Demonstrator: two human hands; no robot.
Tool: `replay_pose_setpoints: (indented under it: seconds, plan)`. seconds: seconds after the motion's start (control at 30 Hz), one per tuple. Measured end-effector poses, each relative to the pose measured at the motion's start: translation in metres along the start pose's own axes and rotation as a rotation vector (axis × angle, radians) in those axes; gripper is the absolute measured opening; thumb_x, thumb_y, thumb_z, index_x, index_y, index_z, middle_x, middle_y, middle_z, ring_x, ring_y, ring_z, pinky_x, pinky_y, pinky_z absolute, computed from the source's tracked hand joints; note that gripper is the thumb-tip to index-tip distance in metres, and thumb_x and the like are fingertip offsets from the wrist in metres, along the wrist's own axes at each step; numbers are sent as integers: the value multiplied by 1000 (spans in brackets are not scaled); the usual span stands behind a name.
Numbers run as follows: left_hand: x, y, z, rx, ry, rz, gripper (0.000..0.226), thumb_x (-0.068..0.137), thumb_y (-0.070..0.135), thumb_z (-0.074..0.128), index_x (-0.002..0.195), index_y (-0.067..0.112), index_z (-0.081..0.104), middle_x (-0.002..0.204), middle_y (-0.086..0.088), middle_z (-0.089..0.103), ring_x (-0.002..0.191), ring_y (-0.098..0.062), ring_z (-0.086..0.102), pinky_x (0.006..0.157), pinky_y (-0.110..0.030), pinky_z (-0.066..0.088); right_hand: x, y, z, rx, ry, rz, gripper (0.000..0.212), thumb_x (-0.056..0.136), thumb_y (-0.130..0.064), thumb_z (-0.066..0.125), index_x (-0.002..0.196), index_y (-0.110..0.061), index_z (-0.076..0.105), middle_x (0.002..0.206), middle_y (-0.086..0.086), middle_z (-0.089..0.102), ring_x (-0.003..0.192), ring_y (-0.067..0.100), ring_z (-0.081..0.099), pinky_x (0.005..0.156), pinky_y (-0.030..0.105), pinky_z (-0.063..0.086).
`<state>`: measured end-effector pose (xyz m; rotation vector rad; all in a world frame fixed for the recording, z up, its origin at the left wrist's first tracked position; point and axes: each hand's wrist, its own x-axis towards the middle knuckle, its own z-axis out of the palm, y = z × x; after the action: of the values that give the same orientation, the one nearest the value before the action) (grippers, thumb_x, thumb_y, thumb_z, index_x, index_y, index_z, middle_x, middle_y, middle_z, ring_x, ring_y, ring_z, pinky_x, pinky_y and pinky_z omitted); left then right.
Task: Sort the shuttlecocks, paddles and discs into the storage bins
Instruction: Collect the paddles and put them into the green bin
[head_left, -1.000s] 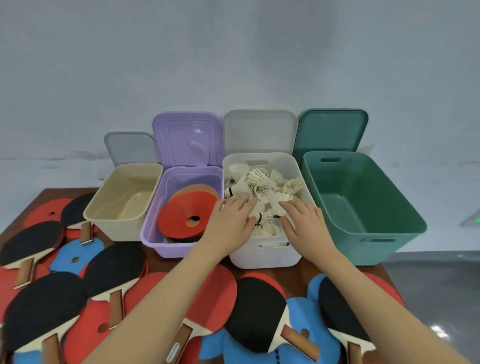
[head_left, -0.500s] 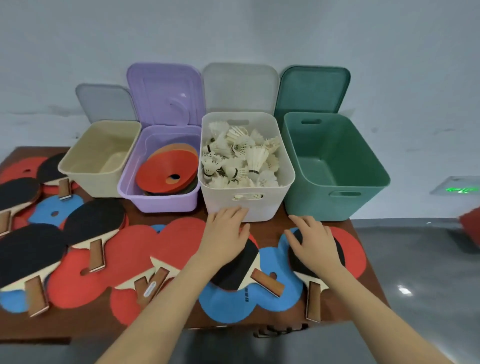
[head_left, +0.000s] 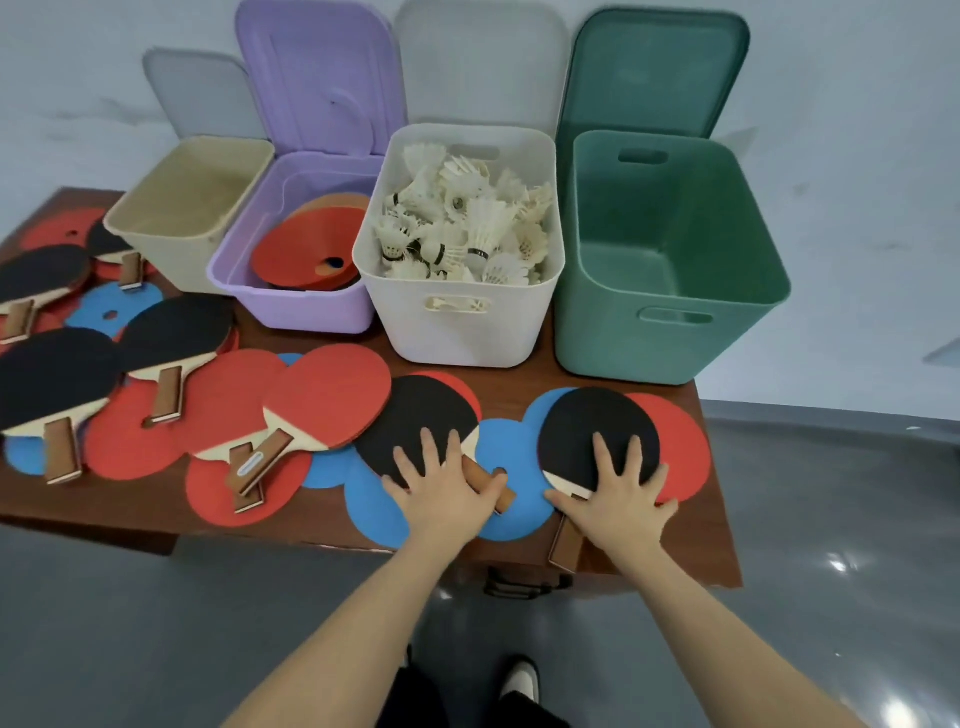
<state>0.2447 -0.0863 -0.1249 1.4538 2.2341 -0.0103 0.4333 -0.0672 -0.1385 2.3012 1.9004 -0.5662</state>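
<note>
My left hand (head_left: 445, 488) lies flat with fingers spread on a black-faced paddle (head_left: 415, 415), its palm over the wooden handle. Fingers splayed, my right hand (head_left: 618, 496) rests on a second black paddle (head_left: 597, 431) near the table's right front corner. Both paddles lie on blue discs (head_left: 511, 452) and red discs (head_left: 680, 447). The white bin (head_left: 457, 332) is full of shuttlecocks (head_left: 467, 228). Red and orange discs (head_left: 306, 254) sit in the purple bin (head_left: 296, 312). Nothing is inside the green bin (head_left: 670, 332) or the beige bin (head_left: 171, 244).
Several more black and red paddles (head_left: 171, 332) and discs cover the left part of the brown table (head_left: 717, 545). Four bin lids lean against the wall behind the bins. My feet and the grey floor show below the table's front edge.
Both hands have come out of the white shuttlecock bin and down onto the two black paddles at the table's front. The view has tilted downward.
</note>
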Motion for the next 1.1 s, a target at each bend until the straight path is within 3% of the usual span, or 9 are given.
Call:
replay_pose_setpoints:
  seconds: [0.2, 0.4, 0.57, 0.77, 0.93, 1.0, 1.1]
  plan:
    - [5, 8, 10, -4, 13, -32, 87, 78, 73, 36, 148, 36, 2, 158, -1, -10, 139, -42, -16, 109, -64, -5, 7, 14, 2, 43, 74, -106, 91, 72, -74, 52, 146, -39, 12, 157, 5, 2, 137, 48, 1, 109, 54, 20]
    - [5, 8, 12, -25, 29, -30, 84, 77, 73, 37, 147, 39, 5, 158, 2, -8, 139, -41, -17, 109, -63, -7, 9, 32, 0, 146, 164, -202, 86, 68, -63, 68, 140, -29, 37, 151, 10, 24, 135, 49, 10, 105, 59, 24]
    - [7, 16, 19, -62, 76, -69, 83, 78, 65, 43, 147, 38, 7, 158, 1, -9, 139, -42, -19, 108, -65, -8, 7, 29, 0, 200, 190, -205, 84, 67, -61, 70, 138, -28, 41, 149, 8, 29, 136, 46, 10, 104, 58, 24]
    - [-7, -24, 17, -18, 30, 83, 87, 74, 57, 54, 146, 44, 6, 157, 6, -12, 139, -37, -22, 110, -60, -9, -4, 22, 12, 272, 231, -237, 80, 63, -58, 75, 131, -26, 50, 143, 7, 37, 135, 44, 13, 104, 59, 25]
    - [-16, -74, 3, 13, -36, 258, 84, 66, 65, 40, 143, 50, 11, 157, 12, -9, 142, -29, -18, 112, -57, -8, -10, 3, 25, 295, 202, -325, 79, 61, -55, 78, 129, -25, 52, 141, 7, 39, 136, 45, 14, 103, 60, 26]
    - [-19, -80, 5, 44, 1, 225, 79, 75, 64, 47, 144, 49, 11, 157, 9, -9, 142, -32, -16, 112, -58, -4, -8, -6, 29, 283, 199, -359, 78, 61, -53, 78, 129, -25, 53, 142, 9, 38, 135, 47, 14, 103, 62, 26]
    - [-19, -69, 9, -6, 126, -19, 84, 77, 73, 46, 146, 42, 9, 157, 0, -9, 141, -40, -9, 112, -56, 2, -7, -14, 30, 196, 180, -362, 80, 66, -59, 72, 136, -31, 44, 151, 10, 24, 138, 46, 5, 108, 59, 19]
